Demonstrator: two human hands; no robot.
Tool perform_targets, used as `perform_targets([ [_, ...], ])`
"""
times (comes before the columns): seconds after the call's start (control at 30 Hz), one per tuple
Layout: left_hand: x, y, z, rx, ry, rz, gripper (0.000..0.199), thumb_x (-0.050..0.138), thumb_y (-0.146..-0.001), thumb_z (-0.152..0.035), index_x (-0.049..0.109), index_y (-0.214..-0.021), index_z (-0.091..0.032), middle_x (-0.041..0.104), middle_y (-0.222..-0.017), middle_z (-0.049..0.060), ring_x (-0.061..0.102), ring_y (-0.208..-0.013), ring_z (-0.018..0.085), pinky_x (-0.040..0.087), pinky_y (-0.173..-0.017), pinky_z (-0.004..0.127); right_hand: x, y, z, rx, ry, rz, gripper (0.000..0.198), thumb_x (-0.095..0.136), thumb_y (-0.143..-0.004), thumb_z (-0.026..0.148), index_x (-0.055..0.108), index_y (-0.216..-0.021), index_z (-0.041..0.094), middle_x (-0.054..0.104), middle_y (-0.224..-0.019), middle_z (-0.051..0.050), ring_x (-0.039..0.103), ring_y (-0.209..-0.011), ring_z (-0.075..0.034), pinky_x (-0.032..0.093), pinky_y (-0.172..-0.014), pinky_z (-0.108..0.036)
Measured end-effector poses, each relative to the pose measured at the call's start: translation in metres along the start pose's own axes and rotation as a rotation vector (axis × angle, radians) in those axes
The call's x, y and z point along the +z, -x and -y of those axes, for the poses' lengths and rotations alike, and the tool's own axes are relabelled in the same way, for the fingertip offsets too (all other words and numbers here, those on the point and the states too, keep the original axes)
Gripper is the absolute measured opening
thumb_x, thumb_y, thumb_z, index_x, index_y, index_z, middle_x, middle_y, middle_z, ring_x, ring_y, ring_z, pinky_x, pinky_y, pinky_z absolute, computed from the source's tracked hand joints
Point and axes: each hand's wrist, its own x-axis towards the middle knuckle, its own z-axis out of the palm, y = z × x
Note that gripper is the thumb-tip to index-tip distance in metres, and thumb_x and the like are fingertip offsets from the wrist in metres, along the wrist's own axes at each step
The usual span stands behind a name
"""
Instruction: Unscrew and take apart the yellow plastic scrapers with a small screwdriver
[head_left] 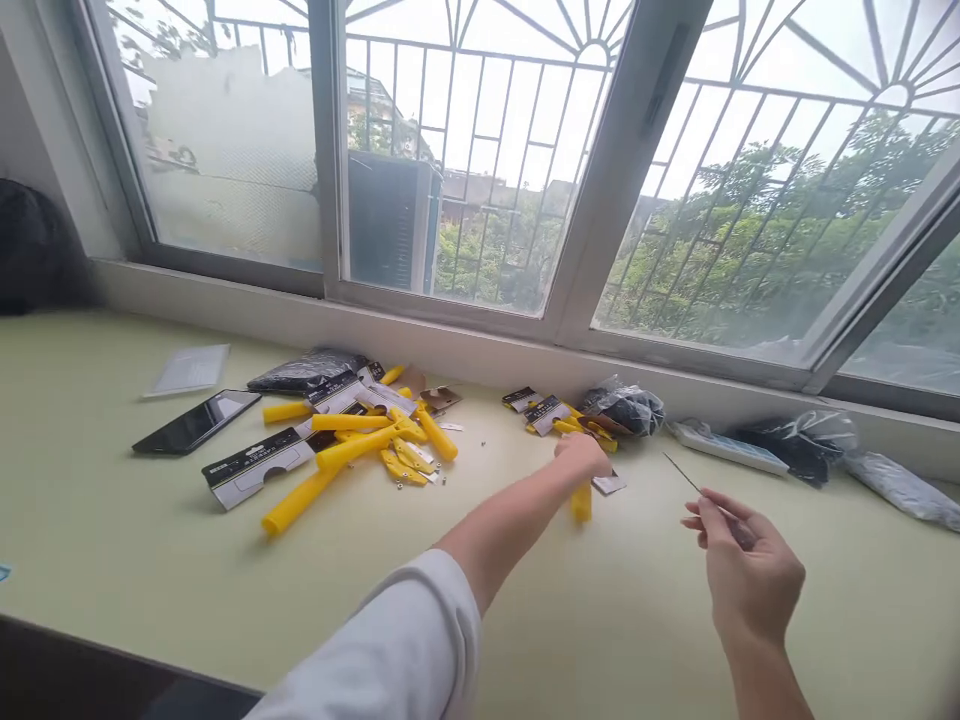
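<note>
My left hand (pixel 583 456) reaches forward and is closed around a yellow-handled tool (pixel 581 503), whose handle sticks out below the hand. The fingers are mostly hidden behind the back of the hand. Just beyond it lie more yellow tools with black-and-white cards (pixel 547 414). Over the right side of the table, my right hand (pixel 750 570) grips a thin screwdriver (pixel 682 473), its dark shaft pointing up and left. Most of its handle is covered by the palm.
A pile of yellow-handled tools (pixel 352 445) with cards and small screws lies left of centre. Beside it are a phone (pixel 196 422) and a black plastic-wrapped packet (pixel 307 370). Bagged dark items (pixel 622 405) and a white-and-blue box (pixel 727 447) line the windowsill (pixel 480 345).
</note>
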Motion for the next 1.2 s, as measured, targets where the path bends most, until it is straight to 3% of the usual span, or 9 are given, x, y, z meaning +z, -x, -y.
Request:
perform_targets([
  [0.13, -0.024, 0.027, 0.032, -0.028, 0.05, 0.037, 0.043, 0.065, -0.095, -0.03, 0.053, -0.133, -0.014, 0.063, -0.118, 0.011, 0.067, -0.094, 0.02, 0.059, -0.079, 0.037, 0.002, -0.003, -0.011, 0.092, -0.022, 0.137, 0.03, 0.071, -0.073, 0.039, 0.074, -0.097, 0.021, 0.07, -0.09, -0.004, 0.06, -0.069, -0.016, 0.05, -0.066, -0.03],
  [0.2, -0.035, 0.049, 0.051, 0.017, 0.112, 0.102, 0.063, 0.068, -0.088, -0.017, 0.036, -0.142, -0.01, 0.065, -0.102, 0.01, 0.066, -0.07, 0.015, 0.058, -0.063, 0.03, 0.008, -0.001, -0.017, 0.108, 0.072, 0.232, 0.035, 0.066, -0.077, 0.044, 0.076, -0.104, 0.023, 0.068, -0.091, -0.003, 0.057, -0.069, -0.016, 0.051, -0.068, -0.032],
  [0.3, -0.048, 0.087, 0.076, 0.085, 0.204, 0.218, 0.074, 0.065, -0.081, -0.011, 0.026, -0.143, -0.02, 0.061, -0.09, 0.0, 0.059, -0.053, 0.01, 0.053, -0.051, 0.025, 0.023, 0.014, -0.016, 0.132, 0.172, 0.446, 0.048, 0.066, -0.079, 0.058, 0.076, -0.109, 0.021, 0.068, -0.09, -0.005, 0.059, -0.078, -0.021, 0.051, -0.07, -0.033],
  [0.43, -0.059, 0.13, 0.092, 0.119, 0.284, 0.309, 0.069, 0.07, -0.079, -0.022, 0.031, -0.136, -0.023, 0.057, -0.083, -0.003, 0.055, -0.047, 0.009, 0.05, -0.048, 0.024, 0.044, 0.046, -0.001, 0.23, 0.037, 0.812, 0.055, 0.069, -0.077, 0.067, 0.076, -0.099, 0.017, 0.071, -0.083, -0.005, 0.062, -0.078, -0.022, 0.05, -0.065, -0.029],
  [0.53, -0.064, 0.149, 0.093, 0.17, 0.288, 0.286, 0.085, 0.078, -0.075, -0.043, 0.028, -0.14, -0.024, 0.058, -0.091, -0.001, 0.055, -0.053, 0.009, 0.049, -0.05, 0.024, 0.051, 0.059, 0.005, 0.459, -0.112, 0.941, 0.059, 0.066, -0.08, 0.07, 0.075, -0.104, 0.017, 0.073, -0.084, -0.006, 0.064, -0.074, -0.022, 0.051, -0.063, -0.029],
  [0.67, -0.06, 0.158, 0.091, 0.274, 0.133, 0.173, 0.128, 0.095, -0.047, -0.048, 0.024, -0.149, -0.021, 0.062, -0.105, 0.005, 0.064, -0.094, 0.025, 0.054, -0.076, 0.033, 0.052, 0.061, 0.0, 0.642, -0.279, 0.977, 0.049, 0.067, -0.084, 0.059, 0.071, -0.114, 0.02, 0.075, -0.091, -0.006, 0.069, -0.077, -0.023, 0.055, -0.066, -0.031],
  [0.87, -0.045, 0.161, 0.088, 0.365, -0.038, 0.143, 0.155, 0.097, -0.036, -0.047, 0.008, -0.16, -0.016, 0.044, -0.143, 0.022, 0.048, -0.13, 0.042, 0.045, -0.105, 0.048, 0.056, 0.063, -0.011, 0.514, -0.238, 1.019, 0.045, 0.082, -0.076, 0.05, 0.069, -0.105, 0.018, 0.072, -0.08, -0.002, 0.066, -0.065, -0.017, 0.05, -0.055, -0.024],
  [1.03, -0.041, 0.175, 0.077, 0.339, -0.28, 0.134, 0.136, 0.091, -0.044, -0.045, 0.021, -0.156, -0.013, 0.046, -0.134, 0.022, 0.057, -0.114, 0.042, 0.054, -0.09, 0.05, 0.062, 0.066, -0.014, 0.561, -0.227, 0.933, 0.054, 0.075, -0.077, 0.066, 0.069, -0.098, 0.017, 0.07, -0.075, -0.003, 0.064, -0.063, -0.017, 0.051, -0.055, -0.027],
  [1.2, -0.047, 0.19, 0.07, 0.304, -0.535, 0.057, 0.117, 0.08, -0.055, -0.041, 0.026, -0.153, -0.007, 0.051, -0.129, 0.024, 0.054, -0.119, 0.041, 0.05, -0.098, 0.051, 0.062, 0.058, -0.019, 0.578, -0.215, 0.785, 0.055, 0.074, -0.073, 0.072, 0.06, -0.077, 0.019, 0.052, -0.054, 0.004, 0.045, -0.045, -0.01, 0.036, -0.04, -0.021],
])
